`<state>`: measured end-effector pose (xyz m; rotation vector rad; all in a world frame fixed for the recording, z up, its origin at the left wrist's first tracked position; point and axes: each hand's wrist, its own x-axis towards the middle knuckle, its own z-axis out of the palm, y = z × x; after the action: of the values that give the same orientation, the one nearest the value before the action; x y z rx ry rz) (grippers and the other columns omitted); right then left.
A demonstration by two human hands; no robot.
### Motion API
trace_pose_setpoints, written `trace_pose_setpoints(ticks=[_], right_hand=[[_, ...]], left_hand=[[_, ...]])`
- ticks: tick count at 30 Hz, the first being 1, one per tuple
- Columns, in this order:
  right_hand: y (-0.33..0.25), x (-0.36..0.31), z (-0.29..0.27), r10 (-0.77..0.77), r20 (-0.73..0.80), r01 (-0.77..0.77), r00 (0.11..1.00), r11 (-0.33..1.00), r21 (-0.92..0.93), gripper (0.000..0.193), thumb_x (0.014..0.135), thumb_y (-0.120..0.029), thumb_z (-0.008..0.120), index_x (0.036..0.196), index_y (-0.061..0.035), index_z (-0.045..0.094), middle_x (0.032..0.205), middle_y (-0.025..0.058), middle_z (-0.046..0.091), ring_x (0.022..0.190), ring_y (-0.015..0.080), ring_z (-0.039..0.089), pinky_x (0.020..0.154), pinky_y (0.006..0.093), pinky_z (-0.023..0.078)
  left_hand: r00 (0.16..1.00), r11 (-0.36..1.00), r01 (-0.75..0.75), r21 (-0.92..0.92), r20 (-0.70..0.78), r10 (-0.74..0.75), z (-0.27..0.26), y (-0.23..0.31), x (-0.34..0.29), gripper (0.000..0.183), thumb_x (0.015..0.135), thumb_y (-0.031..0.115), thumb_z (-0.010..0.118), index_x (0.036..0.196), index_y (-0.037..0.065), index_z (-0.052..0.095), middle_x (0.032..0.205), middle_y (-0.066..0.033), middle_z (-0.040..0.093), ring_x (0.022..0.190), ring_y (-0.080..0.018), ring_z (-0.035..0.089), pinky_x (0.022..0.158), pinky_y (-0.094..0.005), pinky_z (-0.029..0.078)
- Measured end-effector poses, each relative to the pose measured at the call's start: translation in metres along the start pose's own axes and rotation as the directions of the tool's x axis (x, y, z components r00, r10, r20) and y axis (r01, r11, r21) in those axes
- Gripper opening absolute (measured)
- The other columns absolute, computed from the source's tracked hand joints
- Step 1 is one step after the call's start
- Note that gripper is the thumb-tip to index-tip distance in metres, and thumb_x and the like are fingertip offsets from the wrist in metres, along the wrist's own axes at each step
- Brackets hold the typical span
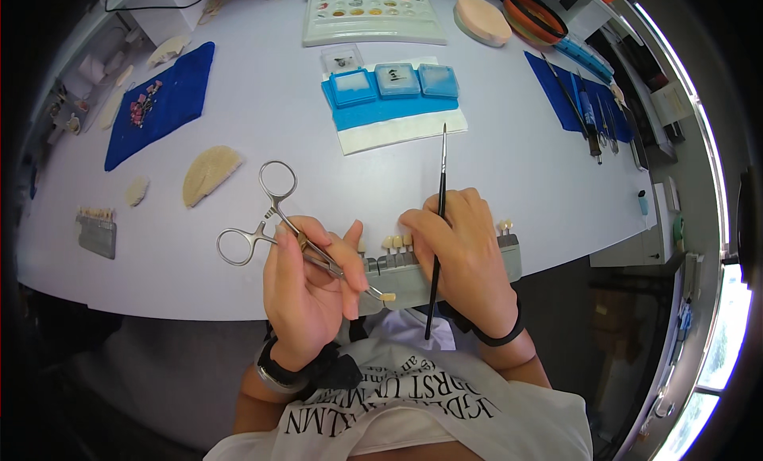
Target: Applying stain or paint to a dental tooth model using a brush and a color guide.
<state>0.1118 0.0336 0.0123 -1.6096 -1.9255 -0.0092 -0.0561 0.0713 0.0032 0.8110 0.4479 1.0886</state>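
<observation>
A white counter (278, 79) with a curved-looking near edge fills the view, with windows along the far right. At the near edge, a person in a white printed shirt works with both hands. The left hand (306, 302) grasps silver scissor-handled forceps (304, 242), rings toward the far left; their tip holds a small cream tooth-shaped piece (389, 297) in front of a long grey holder (404, 282) with a row of tooth-shaped tabs (397, 242). The right hand (469, 250), fingers curled, grips a slim black brush (443, 183), bristles pointing to the far side, above the same holder.

Beyond the hands, small blue boxes (396, 81) sit on blue and white cloths, with a pale palette (373, 32) farther back. On the left lies a cream fan-shaped pad (211, 175); at far right, slender tools (586, 115) rest on a dark blue cloth (550, 91).
</observation>
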Motion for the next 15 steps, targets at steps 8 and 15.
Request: trace_pose_setpoints(ticks=[8, 15], right_hand=[[0.0001, -0.0017, -0.0021, 0.034, 0.031, -0.037, 0.999, 0.992, 0.123, 0.021, 0.066, 0.005, 0.06, 0.084, -0.0042, 0.057, 0.083, 0.0082, 0.05, 0.078, 0.0271, 0.047, 0.067, 0.0353, 0.039], [-0.003, 0.0029, -0.0059, 0.061, 0.022, -0.065, 0.998, 0.978, 0.197, 0.02, 0.068, 0.006, 0.06, 0.085, -0.0034, 0.056, 0.085, 0.0078, 0.055, 0.078, 0.0264, 0.048, 0.068, 0.0342, 0.039]], left_hand=[[0.999, 0.998, 0.011, -0.059, -0.034, -0.013, 0.0022, -0.001, 0.0005, 0.032, 0.097, 0.03, 0.016, 0.089, 0.006, 0.036, 0.062, -0.0153, 0.054, 0.037, -0.0143, 0.04, 0.1, -0.0369, 0.031], [1.0, 1.0, 0.011, -0.026, -0.018, -0.012, 0.0014, 0.0011, 0.0006, 0.032, 0.097, 0.031, 0.017, 0.089, 0.006, 0.036, 0.062, -0.0161, 0.055, 0.037, -0.0148, 0.041, 0.102, -0.0397, 0.028]])
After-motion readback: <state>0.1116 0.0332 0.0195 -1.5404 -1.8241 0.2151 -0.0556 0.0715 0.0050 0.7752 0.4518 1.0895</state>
